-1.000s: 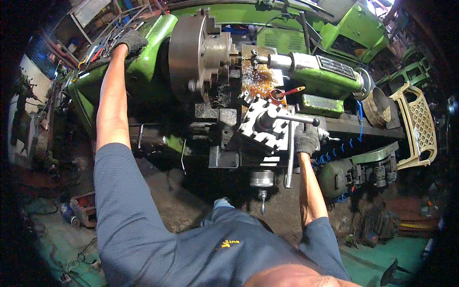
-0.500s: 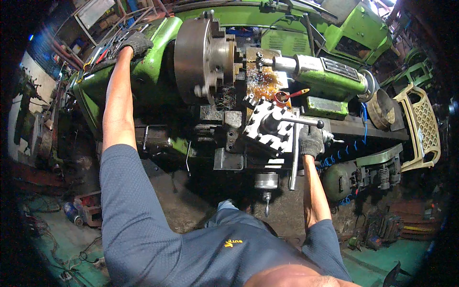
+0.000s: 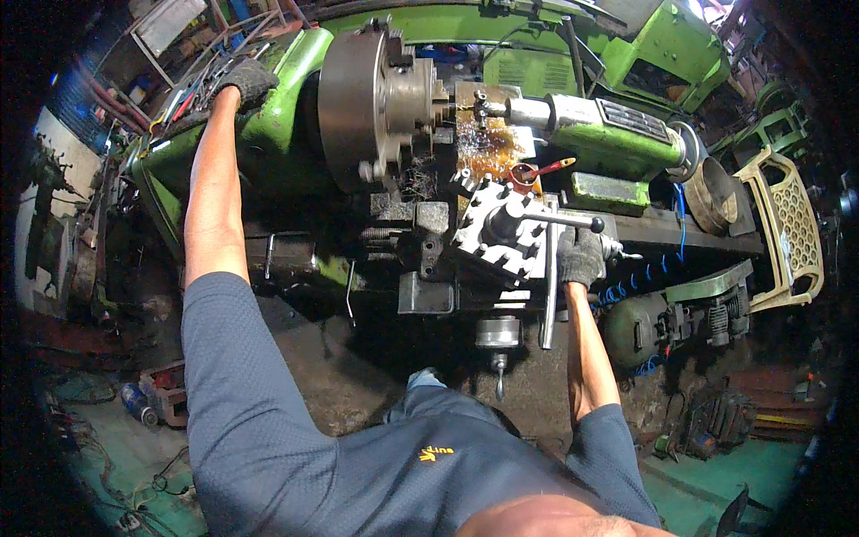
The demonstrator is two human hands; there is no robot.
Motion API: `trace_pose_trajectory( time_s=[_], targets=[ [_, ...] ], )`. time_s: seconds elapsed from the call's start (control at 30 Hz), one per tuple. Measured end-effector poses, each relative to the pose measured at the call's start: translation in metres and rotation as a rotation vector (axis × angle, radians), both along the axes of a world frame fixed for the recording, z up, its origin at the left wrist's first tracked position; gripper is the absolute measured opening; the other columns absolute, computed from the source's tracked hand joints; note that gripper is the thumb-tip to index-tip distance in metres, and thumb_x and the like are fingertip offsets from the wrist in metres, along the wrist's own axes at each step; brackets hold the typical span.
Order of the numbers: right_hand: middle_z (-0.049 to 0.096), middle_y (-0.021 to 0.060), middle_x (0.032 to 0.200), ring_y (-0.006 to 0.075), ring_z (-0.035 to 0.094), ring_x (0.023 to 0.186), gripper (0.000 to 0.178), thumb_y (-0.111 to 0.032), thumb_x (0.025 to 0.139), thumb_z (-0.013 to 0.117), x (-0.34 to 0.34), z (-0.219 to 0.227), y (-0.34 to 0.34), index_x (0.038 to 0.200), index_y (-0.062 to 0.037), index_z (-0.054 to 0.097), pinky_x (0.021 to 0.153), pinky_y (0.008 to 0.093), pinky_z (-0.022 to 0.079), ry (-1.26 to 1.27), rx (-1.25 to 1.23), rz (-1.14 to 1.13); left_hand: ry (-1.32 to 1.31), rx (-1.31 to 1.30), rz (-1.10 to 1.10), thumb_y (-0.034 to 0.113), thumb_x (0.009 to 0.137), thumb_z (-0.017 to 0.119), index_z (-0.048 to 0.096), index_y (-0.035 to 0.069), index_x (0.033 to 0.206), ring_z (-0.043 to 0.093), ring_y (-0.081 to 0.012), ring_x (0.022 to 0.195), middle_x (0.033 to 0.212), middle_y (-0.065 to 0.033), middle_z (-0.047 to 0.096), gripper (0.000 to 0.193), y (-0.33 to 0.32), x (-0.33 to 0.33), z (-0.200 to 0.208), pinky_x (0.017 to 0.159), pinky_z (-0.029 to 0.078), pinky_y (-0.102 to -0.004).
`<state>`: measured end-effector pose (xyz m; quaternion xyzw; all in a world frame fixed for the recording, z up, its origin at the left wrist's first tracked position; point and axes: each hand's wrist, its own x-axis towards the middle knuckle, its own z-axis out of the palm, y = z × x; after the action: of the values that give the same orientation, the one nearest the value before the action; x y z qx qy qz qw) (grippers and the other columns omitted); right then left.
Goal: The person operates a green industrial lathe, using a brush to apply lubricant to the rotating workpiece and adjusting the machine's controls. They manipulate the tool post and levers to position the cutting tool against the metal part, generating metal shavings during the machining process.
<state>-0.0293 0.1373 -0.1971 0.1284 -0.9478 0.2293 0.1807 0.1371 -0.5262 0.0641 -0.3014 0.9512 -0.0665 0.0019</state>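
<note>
My left hand (image 3: 248, 82), in a dark knit glove, rests on top of the green lathe headstock (image 3: 284, 103), beside a row of hand tools (image 3: 192, 100). Its fingers blend into dark shadow. To its right is the large steel chuck (image 3: 358, 107) with its stepped jaws. My gloved right hand (image 3: 581, 257) is bent at the right side of the square tool post (image 3: 495, 231), close to a metal crank handle (image 3: 617, 251). Its fingers look curled, but what lies under them is hidden. A ball-ended clamp lever (image 3: 559, 217) passes above that hand.
A red-handled brush (image 3: 550, 168) stands in a small pot (image 3: 523, 176) on the oily, chip-strewn carriage. Behind it is the green tailstock (image 3: 617, 134). A long steel bar (image 3: 549, 295) stands by my right wrist. A beige plastic chair (image 3: 787, 233) is at right.
The whole view has shifted slightly, so the machine sits a little further left and up. Both hands keep their places on the lathe.
</note>
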Motion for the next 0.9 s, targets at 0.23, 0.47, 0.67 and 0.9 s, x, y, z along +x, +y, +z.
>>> trace_pose_trajectory(
  time_s=[0.23,0.47,0.67,0.9],
  targets=[
    [0.068,0.0212,0.093,0.0417,0.065,0.088,0.031,-0.034,0.091,0.058,0.001,0.000,-0.003,0.099,-0.0071,0.069,0.077,0.0516,0.050,-0.016,0.038,-0.023,0.057,0.012,-0.003,0.048,0.077,0.070,0.069,-0.006,0.097,0.067,-0.0378,0.085,0.094,-0.0272,0.069,0.057,0.000,0.005,-0.002,0.078,0.052,-0.0466],
    [0.068,0.0214,0.092,0.0415,0.065,0.088,0.031,-0.034,0.091,0.057,0.001,0.001,-0.003,0.096,-0.0060,0.069,0.076,0.0519,0.050,0.018,-0.009,0.002,0.066,0.066,0.004,0.039,0.078,0.063,0.070,-0.001,0.087,0.065,-0.0369,0.075,0.085,-0.0259,0.067,0.041,0.006,0.005,-0.002,0.071,0.051,-0.0473],
    [0.068,0.0219,0.091,0.0418,0.065,0.087,0.031,-0.033,0.091,0.057,-0.001,-0.002,-0.002,0.095,-0.0045,0.069,0.077,0.0516,0.050,-0.008,0.000,-0.015,0.063,-0.051,-0.086,0.040,0.081,0.064,0.073,0.002,0.089,0.067,-0.0382,0.082,0.089,-0.0242,0.069,0.040,0.006,0.008,-0.001,0.076,0.052,-0.0472],
    [0.068,0.0220,0.090,0.0418,0.065,0.086,0.031,-0.033,0.091,0.057,0.003,0.002,-0.003,0.096,-0.0042,0.069,0.077,0.0516,0.050,0.001,-0.017,0.001,-0.031,-0.083,-0.125,0.040,0.082,0.064,0.073,0.006,0.096,0.068,-0.0384,0.088,0.094,-0.0226,0.069,0.038,0.010,0.010,0.002,0.079,0.053,-0.0472]
  ],
)
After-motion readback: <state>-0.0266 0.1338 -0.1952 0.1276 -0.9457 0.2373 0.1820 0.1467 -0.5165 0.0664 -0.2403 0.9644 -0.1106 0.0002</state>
